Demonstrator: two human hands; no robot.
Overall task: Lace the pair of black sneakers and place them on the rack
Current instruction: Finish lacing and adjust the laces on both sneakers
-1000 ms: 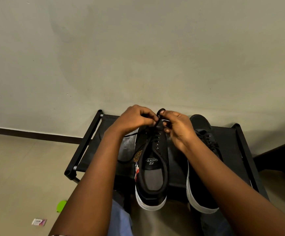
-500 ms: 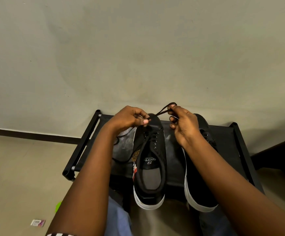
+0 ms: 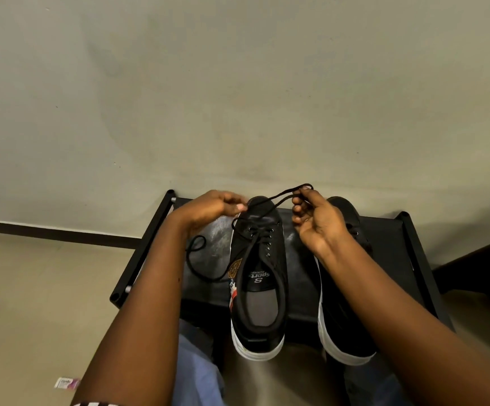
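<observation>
We see our right hand [image 3: 320, 222] raised above the toe end of the sneakers, its thumb and fingers pinching a loop of black shoelace [image 3: 279, 197] that stretches back toward our left hand [image 3: 211, 209]. The left hand sits at the toe of the left sneaker [image 3: 257, 276], fingers curled and pinching the same lace close to the shoe. From there the lace crosses through the upper eyelets, and a slack length trails off the shoe's left side, curling on the rack [image 3: 208, 238].

The left sneaker is black with a white sole, its opening facing us and its heel hanging over the rack's near edge. The right sneaker [image 3: 343, 326] stands just beside it, also black with a white sole, partly hidden under our right forearm; we cannot tell how far it is laced.

Both shoes rest on a low black rack with a dark fabric shelf and tube frame, set against a plain pale wall [image 3: 238, 98]. On the beige floor [image 3: 33, 303] to the left lies a small pink and white packet [image 3: 66, 383].
</observation>
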